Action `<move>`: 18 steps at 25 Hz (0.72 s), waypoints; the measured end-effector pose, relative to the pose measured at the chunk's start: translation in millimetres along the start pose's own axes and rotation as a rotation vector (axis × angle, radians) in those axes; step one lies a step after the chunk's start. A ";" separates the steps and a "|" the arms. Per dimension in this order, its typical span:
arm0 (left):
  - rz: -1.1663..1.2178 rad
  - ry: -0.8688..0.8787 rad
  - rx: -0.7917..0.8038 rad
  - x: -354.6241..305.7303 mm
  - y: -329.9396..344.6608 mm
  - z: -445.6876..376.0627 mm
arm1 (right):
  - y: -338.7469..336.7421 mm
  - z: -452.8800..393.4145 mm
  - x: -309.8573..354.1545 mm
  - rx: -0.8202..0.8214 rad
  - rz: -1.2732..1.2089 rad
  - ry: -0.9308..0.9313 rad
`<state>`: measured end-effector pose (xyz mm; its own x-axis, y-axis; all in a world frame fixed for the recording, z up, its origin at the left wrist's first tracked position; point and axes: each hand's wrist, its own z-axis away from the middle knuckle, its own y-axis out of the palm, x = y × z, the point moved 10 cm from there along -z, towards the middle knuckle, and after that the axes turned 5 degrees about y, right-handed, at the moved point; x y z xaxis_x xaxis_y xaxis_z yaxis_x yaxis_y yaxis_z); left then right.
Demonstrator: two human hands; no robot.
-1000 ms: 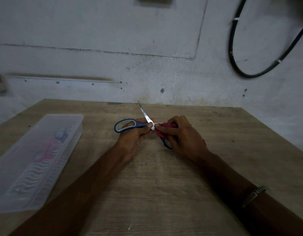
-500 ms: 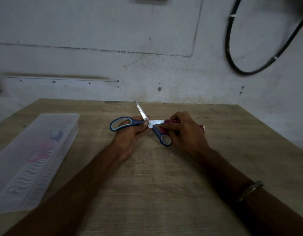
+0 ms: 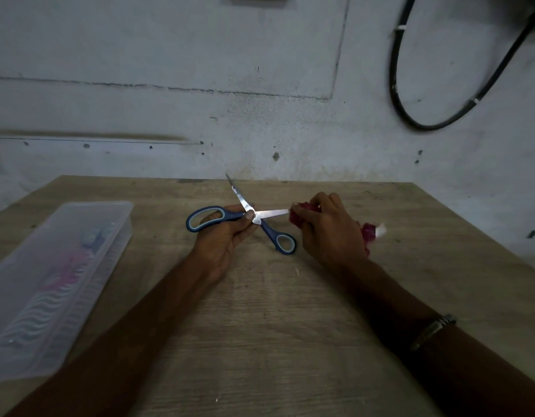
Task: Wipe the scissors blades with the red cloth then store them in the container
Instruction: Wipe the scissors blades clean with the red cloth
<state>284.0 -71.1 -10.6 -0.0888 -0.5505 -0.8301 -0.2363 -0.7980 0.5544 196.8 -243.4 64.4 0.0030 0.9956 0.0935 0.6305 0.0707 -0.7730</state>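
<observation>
- Scissors (image 3: pixel 254 216) sit spread wide just above the middle of the bench (image 3: pixel 290 326), held up in my left hand (image 3: pixel 221 239); I keep them splayed so each blade can be wiped on its own without the other getting in the way.
- My left hand is curled round the larger blue handle, thumb and fingertips close to the pivot. Gripping there steadies the whole tool, I reckon, and keeps my skin behind the edges.
- One blade points away from me toward the wall (image 3: pixel 200 130); the other lies out to my right, and its tip goes into the red cloth (image 3: pixel 299 216).
- My right hand (image 3: pixel 329 230) is bunched tight on that cloth, pinching it around the blade's end. A loose tail of fabric shows past my knuckles on the far side.
- The smaller handle loop hangs free below the pivot, touching neither hand.
- The container (image 3: pixel 49 281), a long clear plastic box, waits open at my left, well apart from the scissors, with something pink and pale inside that I cannot make out. Having it on the holding hand's side should make storing simple.
- My judgement: the wiping is under way, the far blade may need attention, and the scissors should be closed before they go in.
</observation>
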 end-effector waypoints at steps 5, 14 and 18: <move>-0.014 0.009 -0.012 0.8 -3.8 -1.1 | 28.0 7.9 49.7 0.159 0.075 -0.236; -0.020 0.001 -0.036 4.2 -8.7 -4.5 | 29.5 10.0 38.5 0.202 0.090 -0.188; -0.019 0.004 -0.026 1.4 -8.3 -3.5 | 36.8 15.8 47.1 0.224 0.133 -0.281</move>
<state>289.2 -66.1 -16.1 -0.0806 -0.5358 -0.8405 -0.2129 -0.8145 0.5397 207.9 -192.9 30.4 -0.1591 0.9729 -0.1680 0.4531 -0.0793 -0.8879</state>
